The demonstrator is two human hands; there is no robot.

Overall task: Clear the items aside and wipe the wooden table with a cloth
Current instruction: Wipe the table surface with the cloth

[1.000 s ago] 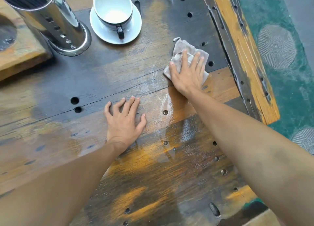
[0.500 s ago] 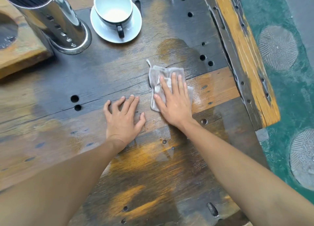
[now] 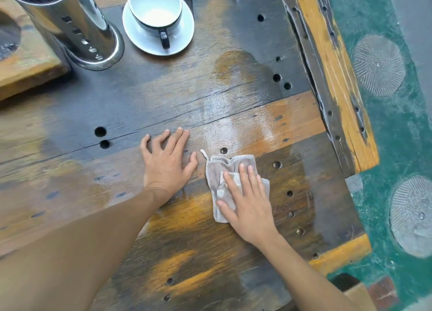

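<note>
**Cloth under right palm, left hand braced on table**

The right hand [image 3: 247,205] lay flat on a grey cloth [image 3: 218,170], fingers straight and slightly spread, pressing it against the table [image 3: 163,93]; it was not clamped around the cloth, only resting on top. The cloth was crumpled and folded over itself, with a short loop of cord sticking out at its far left corner. It sat on the near right part of the table, just beside the left hand [image 3: 167,163].

The left hand was open too, palm down on bare wood, fingers fanned and the thumb pointing toward the cloth without touching it.

A pale, shiny streak ran across the planks beyond the cloth, toward a lighter patch farther back. The wood was dark, worn to orange in places and dotted with round holes.

At the far edge stood a white cup [image 3: 155,8] on a saucer [image 3: 184,38], its dark handle facing the person. Just left of it stood a steel cylinder [image 3: 70,23] with perforated sides, beside a wooden block [image 3: 25,65].
</note>
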